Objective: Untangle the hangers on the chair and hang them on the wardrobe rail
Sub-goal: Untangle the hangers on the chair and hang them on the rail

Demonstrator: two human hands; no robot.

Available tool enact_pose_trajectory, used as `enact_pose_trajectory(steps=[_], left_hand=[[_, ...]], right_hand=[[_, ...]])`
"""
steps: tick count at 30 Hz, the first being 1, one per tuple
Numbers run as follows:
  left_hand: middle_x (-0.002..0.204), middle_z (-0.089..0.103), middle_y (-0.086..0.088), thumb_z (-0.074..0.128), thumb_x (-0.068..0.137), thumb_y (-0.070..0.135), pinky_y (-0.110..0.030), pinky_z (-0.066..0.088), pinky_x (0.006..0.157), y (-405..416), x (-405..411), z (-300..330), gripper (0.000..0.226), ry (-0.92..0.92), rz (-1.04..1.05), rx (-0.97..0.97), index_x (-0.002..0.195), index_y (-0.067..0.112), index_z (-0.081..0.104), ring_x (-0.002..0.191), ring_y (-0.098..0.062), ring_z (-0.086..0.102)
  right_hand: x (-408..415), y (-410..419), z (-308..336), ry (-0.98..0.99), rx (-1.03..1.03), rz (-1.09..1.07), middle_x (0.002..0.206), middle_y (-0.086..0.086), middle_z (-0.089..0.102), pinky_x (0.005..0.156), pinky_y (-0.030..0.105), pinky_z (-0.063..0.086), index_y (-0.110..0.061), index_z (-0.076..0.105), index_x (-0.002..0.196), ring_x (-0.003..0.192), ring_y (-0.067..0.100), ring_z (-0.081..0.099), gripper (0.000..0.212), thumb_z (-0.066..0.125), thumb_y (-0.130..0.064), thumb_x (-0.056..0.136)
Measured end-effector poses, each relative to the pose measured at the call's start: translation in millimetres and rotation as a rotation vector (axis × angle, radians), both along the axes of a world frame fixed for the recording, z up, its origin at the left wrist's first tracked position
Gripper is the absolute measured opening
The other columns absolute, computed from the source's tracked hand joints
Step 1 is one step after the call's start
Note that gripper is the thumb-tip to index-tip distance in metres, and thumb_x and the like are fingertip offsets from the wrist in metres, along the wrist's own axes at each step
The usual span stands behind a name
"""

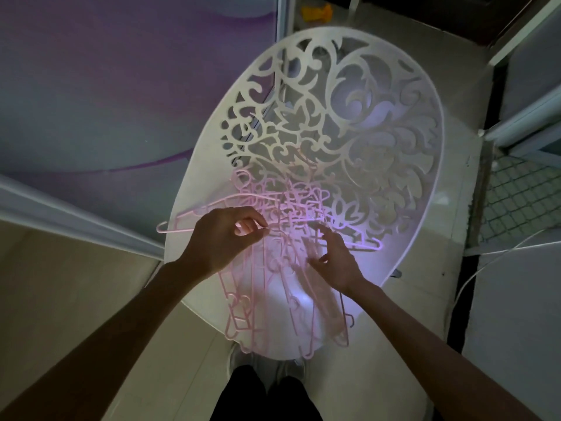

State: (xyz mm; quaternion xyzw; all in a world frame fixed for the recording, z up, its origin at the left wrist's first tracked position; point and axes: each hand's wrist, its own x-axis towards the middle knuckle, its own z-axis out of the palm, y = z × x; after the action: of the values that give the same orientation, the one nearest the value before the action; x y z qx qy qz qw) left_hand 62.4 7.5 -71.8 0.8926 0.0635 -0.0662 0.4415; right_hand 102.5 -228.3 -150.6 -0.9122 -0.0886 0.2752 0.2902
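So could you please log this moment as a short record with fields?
hangers: pink hangers tangled in a pile
support: white chair with a cut-out back
left hand: left hand pinches a strand of the pile
right hand: right hand over the pile, fingers spread, blurred
rail: not in view

Hangers (pixel 273 238) are pale pink, all the same shade, and the chair (pixel 349 123) is white with a cut-out scrolling leaf-and-vine pattern across its back. Wall panel (pixel 106 86) on the left is grey with a purple swirl band, floor (pixel 76 284) is plain beige, and the mat (pixel 522 202) at the right edge has a white diamond lattice on a dark ground. Trousers (pixel 264 396) are black, cable (pixel 485 268) at right is white, and 1 yellow-orange object (pixel 317 12) sits at the top.
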Motion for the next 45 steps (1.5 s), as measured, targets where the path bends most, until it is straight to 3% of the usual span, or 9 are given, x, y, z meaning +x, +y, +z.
enact_pose_trajectory(steps=[6,10,16,18,21,30,34,38,45], left_hand=[[0.075,0.067,0.027,0.075,0.074,0.034,-0.008,0.050,0.069,4.7,2.4,9.7,0.017,-0.036,0.078,-0.104,0.089,0.030,0.067,0.075,0.000,0.066],[0.120,0.061,0.010,0.079,0.067,0.019,-0.024,0.058,0.075,-6.2,6.9,40.2,0.060,-0.136,0.166,-0.396,0.121,0.026,0.053,0.098,-0.012,0.066],[0.136,0.045,0.017,0.081,0.064,0.014,-0.023,0.047,0.092,-27.4,24.5,80.7,0.086,-0.013,0.480,-0.874,0.135,0.030,0.035,0.124,-0.006,0.049],[0.124,0.051,0.030,0.073,0.076,0.022,-0.014,0.044,0.091,-39.7,22.7,78.6,0.061,0.034,0.344,-0.706,0.127,0.037,0.042,0.120,0.006,0.049],[0.129,0.054,0.014,0.046,0.094,0.041,-0.044,0.036,0.109,-39.2,31.9,83.6,0.021,-0.189,0.292,-0.347,0.112,0.050,0.053,0.127,-0.016,0.048],[0.079,0.067,-0.003,0.030,0.101,0.030,-0.032,0.048,0.077,6.3,21.6,118.6,0.040,-0.118,-0.012,0.189,0.079,0.014,0.059,0.077,-0.019,0.063],[0.077,0.065,-0.006,0.026,0.101,0.033,-0.030,0.043,0.067,12.1,33.3,81.9,0.035,0.177,-0.125,0.275,0.082,0.017,0.050,0.068,-0.020,0.058],[0.106,0.064,-0.016,0.023,0.103,0.031,-0.033,0.041,0.082,2.9,45.1,4.2,0.041,0.375,-0.222,0.451,0.101,0.007,0.055,0.091,-0.028,0.057],[0.113,0.064,-0.010,0.023,0.101,0.038,-0.035,0.045,0.092,-3.5,61.1,-86.4,0.042,0.341,-0.208,0.628,0.118,0.015,0.054,0.104,-0.028,0.061]], right_hand=[[6.5,-27.5,28.5,0.272,0.344,-0.411,0.100,0.010,0.061,0.052,0.027,0.052,-0.010,0.037,0.138,0.050,0.014,0.062,0.042,0.045,-0.006,0.097],[4.6,-24.4,57.6,0.328,0.490,-0.472,0.064,0.002,0.059,0.038,0.015,0.038,-0.011,0.053,0.120,0.033,0.007,0.044,0.025,0.037,-0.014,0.101],[-8.9,12.4,92.1,0.535,0.707,-0.575,0.066,0.004,0.048,0.034,0.012,0.020,-0.017,0.054,0.119,0.032,0.002,0.025,0.025,0.036,-0.016,0.101],[-19.1,28.2,97.6,0.589,0.739,-0.581,0.065,0.003,0.051,0.032,0.011,0.020,-0.017,0.054,0.115,0.031,0.002,0.027,0.022,0.037,-0.015,0.101],[-30.2,45.9,107.5,0.545,0.634,-0.479,0.064,0.003,0.058,0.039,0.016,0.025,-0.019,0.058,0.112,0.038,0.007,0.033,0.023,0.038,-0.019,0.101],[-23.8,25.6,92.8,0.748,0.394,-0.336,0.076,0.001,0.067,0.065,0.022,0.045,-0.014,0.061,0.103,0.064,0.013,0.061,0.044,0.034,-0.048,0.097],[4.6,-10.0,41.5,0.272,0.068,-0.206,0.097,0.006,0.060,0.072,0.024,0.049,-0.014,0.057,0.107,0.079,0.018,0.058,0.015,0.048,-0.019,0.096],[33.1,-15.7,3.0,-0.077,-0.294,0.030,0.139,0.009,0.043,0.104,0.036,0.034,-0.012,0.036,0.138,0.130,0.027,0.038,0.053,0.055,-0.028,0.091],[67.8,-6.6,-47.9,-0.083,-0.398,0.139,0.146,0.005,0.038,0.112,0.044,0.020,-0.021,0.021,0.146,0.137,0.025,0.032,0.088,0.066,-0.051,0.077]])
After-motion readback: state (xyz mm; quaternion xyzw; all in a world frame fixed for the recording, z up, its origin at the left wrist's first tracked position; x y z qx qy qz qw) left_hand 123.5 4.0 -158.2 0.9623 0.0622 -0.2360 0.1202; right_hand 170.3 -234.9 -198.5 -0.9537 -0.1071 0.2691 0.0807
